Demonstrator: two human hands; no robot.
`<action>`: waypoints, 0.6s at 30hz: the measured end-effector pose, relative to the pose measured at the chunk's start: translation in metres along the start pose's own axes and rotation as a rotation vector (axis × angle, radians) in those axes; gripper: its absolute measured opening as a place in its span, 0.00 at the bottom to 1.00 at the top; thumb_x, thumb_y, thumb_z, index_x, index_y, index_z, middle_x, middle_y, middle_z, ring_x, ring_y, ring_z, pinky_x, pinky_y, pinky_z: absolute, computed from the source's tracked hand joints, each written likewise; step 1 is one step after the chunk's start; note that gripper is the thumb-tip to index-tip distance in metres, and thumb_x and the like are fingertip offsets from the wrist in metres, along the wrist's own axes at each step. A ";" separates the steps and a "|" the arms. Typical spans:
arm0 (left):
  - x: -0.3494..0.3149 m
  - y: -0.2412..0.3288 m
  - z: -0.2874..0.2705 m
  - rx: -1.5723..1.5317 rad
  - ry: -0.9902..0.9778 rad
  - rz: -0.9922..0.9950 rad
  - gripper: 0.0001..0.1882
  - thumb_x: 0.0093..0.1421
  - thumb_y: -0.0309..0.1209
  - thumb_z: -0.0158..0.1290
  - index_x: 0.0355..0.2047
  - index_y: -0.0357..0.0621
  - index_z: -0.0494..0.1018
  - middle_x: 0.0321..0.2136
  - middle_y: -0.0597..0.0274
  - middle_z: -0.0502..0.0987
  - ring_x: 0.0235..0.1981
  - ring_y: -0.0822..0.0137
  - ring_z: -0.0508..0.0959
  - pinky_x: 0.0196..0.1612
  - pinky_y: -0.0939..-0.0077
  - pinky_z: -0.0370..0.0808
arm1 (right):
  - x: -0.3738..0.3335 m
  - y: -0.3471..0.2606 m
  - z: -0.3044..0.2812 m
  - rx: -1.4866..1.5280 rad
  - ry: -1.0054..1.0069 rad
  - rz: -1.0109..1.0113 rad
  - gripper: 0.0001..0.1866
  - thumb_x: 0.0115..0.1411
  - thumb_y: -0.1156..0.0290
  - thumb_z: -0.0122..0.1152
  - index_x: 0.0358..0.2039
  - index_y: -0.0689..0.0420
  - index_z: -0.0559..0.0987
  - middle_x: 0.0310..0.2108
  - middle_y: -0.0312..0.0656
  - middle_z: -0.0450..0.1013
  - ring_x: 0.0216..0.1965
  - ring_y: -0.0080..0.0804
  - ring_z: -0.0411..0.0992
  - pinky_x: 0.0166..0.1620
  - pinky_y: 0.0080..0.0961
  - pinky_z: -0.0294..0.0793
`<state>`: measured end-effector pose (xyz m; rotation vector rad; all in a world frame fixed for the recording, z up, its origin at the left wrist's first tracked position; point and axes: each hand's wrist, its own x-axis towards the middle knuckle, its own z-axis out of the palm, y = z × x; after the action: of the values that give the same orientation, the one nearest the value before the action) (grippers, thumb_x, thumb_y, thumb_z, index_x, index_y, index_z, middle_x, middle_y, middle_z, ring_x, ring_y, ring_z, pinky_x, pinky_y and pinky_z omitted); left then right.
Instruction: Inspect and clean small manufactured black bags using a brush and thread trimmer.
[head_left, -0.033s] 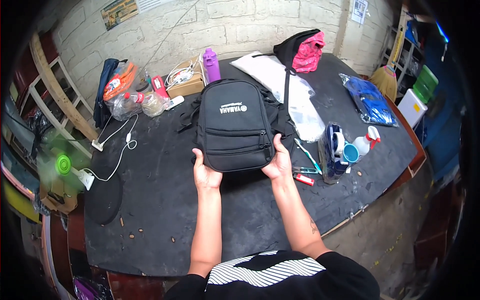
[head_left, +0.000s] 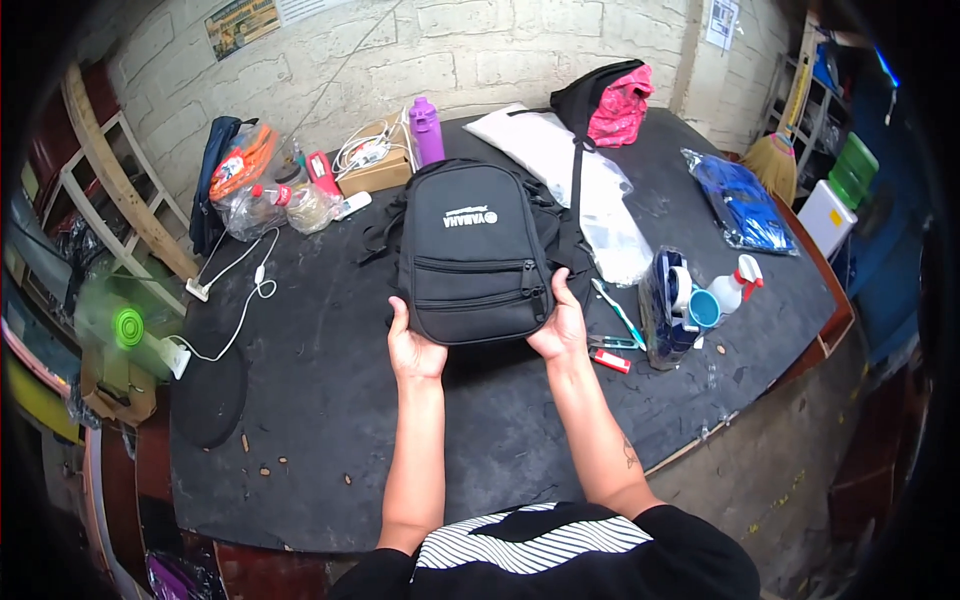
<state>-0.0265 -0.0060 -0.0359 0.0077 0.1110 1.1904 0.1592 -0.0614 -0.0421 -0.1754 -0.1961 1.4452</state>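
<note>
We hold the black backpack [head_left: 470, 240] between our left hand [head_left: 415, 345] at its seven o'clock and right hand [head_left: 563, 325] at its four, a purple bottle [head_left: 427, 133] standing at eleven o'clock.

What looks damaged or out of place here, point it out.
Small brown spots dot the black tabletop near its left front, standing out against the dark surface; chips or stray scraps, I can't tell which. The black backpack shows no obvious damage.
</note>
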 end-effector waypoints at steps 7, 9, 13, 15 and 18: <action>-0.008 -0.035 -0.020 0.540 -0.168 0.303 0.29 0.66 0.44 0.30 0.63 0.43 0.49 0.64 0.55 0.51 0.63 0.56 0.53 0.65 0.61 0.50 | -0.018 0.031 -0.007 -0.232 0.139 0.176 0.30 0.62 0.46 0.42 0.52 0.59 0.69 0.50 0.44 0.69 0.51 0.38 0.68 0.53 0.39 0.68; -0.006 -0.024 -0.040 0.492 -0.231 0.178 0.29 0.65 0.45 0.30 0.63 0.43 0.48 0.64 0.56 0.50 0.63 0.57 0.53 0.65 0.62 0.49 | -0.026 0.005 -0.030 -0.768 0.086 0.372 0.32 0.60 0.43 0.45 0.42 0.63 0.75 0.36 0.44 0.76 0.35 0.34 0.76 0.40 0.33 0.76; 0.027 0.033 -0.089 0.299 -0.526 -0.053 0.31 0.65 0.48 0.31 0.63 0.46 0.48 0.64 0.57 0.50 0.64 0.59 0.52 0.65 0.65 0.48 | -0.045 -0.039 -0.045 -2.130 0.403 -0.379 0.15 0.53 0.62 0.59 0.21 0.62 0.78 0.19 0.49 0.74 0.23 0.45 0.74 0.30 0.37 0.72; 0.035 0.026 -0.101 1.127 -0.508 0.227 0.31 0.65 0.49 0.30 0.64 0.46 0.47 0.64 0.57 0.50 0.64 0.60 0.52 0.65 0.65 0.49 | -0.052 -0.084 -0.091 -2.463 0.525 -0.607 0.06 0.47 0.70 0.62 0.24 0.58 0.77 0.28 0.47 0.71 0.34 0.47 0.69 0.38 0.38 0.69; 0.040 0.016 -0.113 2.021 -0.376 0.550 0.31 0.66 0.49 0.29 0.63 0.45 0.48 0.64 0.58 0.50 0.64 0.60 0.52 0.65 0.66 0.49 | -0.071 -0.124 -0.116 -2.536 0.559 -0.350 0.12 0.42 0.75 0.65 0.31 0.54 0.78 0.35 0.44 0.69 0.41 0.44 0.65 0.45 0.37 0.66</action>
<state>-0.0372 0.0312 -0.1504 2.1090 0.9708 1.1130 0.2982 -0.1464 -0.1276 -2.3208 -1.3744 -0.0727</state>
